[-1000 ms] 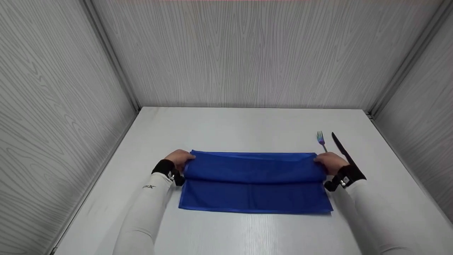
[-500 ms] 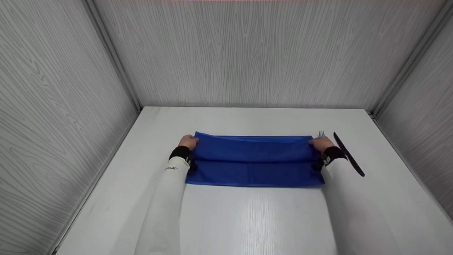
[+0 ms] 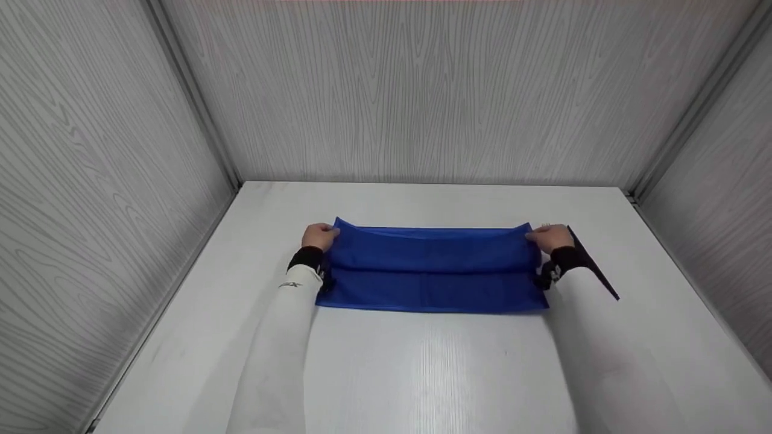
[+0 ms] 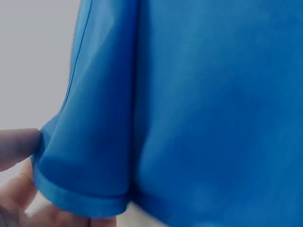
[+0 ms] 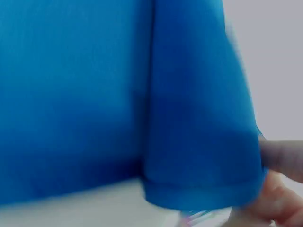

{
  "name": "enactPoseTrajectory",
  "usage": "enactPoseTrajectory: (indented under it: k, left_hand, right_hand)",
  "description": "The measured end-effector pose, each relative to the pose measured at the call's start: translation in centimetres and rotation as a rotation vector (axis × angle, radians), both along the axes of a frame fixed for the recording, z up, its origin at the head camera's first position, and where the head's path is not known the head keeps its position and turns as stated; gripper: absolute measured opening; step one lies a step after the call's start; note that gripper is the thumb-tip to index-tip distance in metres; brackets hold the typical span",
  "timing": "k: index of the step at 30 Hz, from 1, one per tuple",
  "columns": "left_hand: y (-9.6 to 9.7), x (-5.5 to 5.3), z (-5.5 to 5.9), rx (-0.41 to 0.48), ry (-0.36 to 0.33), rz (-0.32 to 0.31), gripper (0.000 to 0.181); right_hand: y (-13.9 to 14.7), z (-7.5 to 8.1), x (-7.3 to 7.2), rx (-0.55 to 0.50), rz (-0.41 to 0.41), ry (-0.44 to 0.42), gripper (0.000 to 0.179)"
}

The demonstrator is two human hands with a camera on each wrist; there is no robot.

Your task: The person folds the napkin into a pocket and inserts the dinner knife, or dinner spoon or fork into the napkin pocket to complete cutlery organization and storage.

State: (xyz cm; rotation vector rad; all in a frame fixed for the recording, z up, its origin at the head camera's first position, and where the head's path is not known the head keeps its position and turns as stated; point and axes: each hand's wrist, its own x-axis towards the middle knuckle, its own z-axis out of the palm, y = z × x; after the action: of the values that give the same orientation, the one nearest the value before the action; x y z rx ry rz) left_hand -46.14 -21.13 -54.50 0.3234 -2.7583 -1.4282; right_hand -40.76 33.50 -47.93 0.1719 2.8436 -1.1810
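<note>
A blue cloth with a crease across its width stretches between the two hands in the head view. My left hand pinches its far left corner between thumb and fingers. The far right corner is pinched the same way by my right hand. Between the raised corners the far edge sags a little. In the left wrist view the cloth hangs in a fold from the thumb and fingers. A similar fold of cloth shows in the right wrist view, slightly blurred.
Beside the right hand a dark knife lies on the white table, partly behind the wrist. Fork tines peek out past that hand; the rest of the fork is hidden. Grey wood-grain walls stand around the table's back and sides.
Both hands have carried the cloth away from the body toward the back wall. Its far corners are now lifted a little. The fork has become mostly covered by the right hand.
</note>
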Motion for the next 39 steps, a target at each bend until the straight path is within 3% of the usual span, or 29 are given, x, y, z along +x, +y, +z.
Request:
enactPoseTrajectory:
  k: [2,4,7,10,12,14,16,18,20,23,28,34,39]
  left_hand:
    - [1.1,3.1,4.2,0.009,-0.009,0.046,0.039]
    - [1.3,4.5,6.5,0.075,0.057,0.060,0.039]
    - [1.4,5.3,8.8,0.320,0.188,0.029,0.038]
    - [1.3,6.0,9.8,0.578,0.346,-0.036,0.031]
    - [1.1,7.1,9.7,0.669,0.406,-0.053,0.029]
    - [0.7,8.6,9.1,0.698,0.381,-0.033,0.031]
    - [0.1,10.3,8.1,0.684,0.281,-0.013,0.035]
    - [-0.5,11.9,6.9,0.613,0.130,-0.012,0.036]
    - [-0.9,13.3,5.7,0.486,-0.021,-0.062,0.038]
    - [-1.2,14.6,4.3,0.330,-0.160,-0.143,0.035]
    - [-0.9,14.8,3.2,0.277,-0.220,-0.156,0.022]
    - [-0.6,13.7,3.2,0.236,-0.166,-0.105,0.017]
    - [-0.6,13.7,3.3,0.160,-0.163,-0.146,0.018]
  right_hand:
    - [-0.1,1.2,0.3,-0.107,0.007,-0.016,0.043]
    - [-0.1,2.2,0.4,-0.274,0.030,-0.029,0.041]
    - [0.0,3.6,0.8,-0.566,0.045,0.036,0.040]
    - [0.2,4.3,2.0,-0.797,0.031,0.175,0.045]
    - [0.3,4.0,3.1,-0.873,-0.014,0.241,0.050]
    - [0.5,3.4,4.5,-0.908,-0.072,0.235,0.044]
    - [0.9,2.3,6.1,-0.807,-0.107,0.182,0.037]
    - [1.3,1.0,7.6,-0.680,-0.106,0.081,0.024]
    - [1.7,-0.3,8.7,-0.558,-0.066,-0.018,0.018]
    - [2.0,-2.1,9.8,-0.473,0.007,-0.136,0.019]
    - [1.9,-3.5,10.2,-0.400,0.047,-0.183,0.019]
    - [1.4,-3.6,9.5,-0.449,0.059,-0.162,0.024]
    - [1.4,-3.7,9.7,-0.382,0.052,-0.135,0.041]
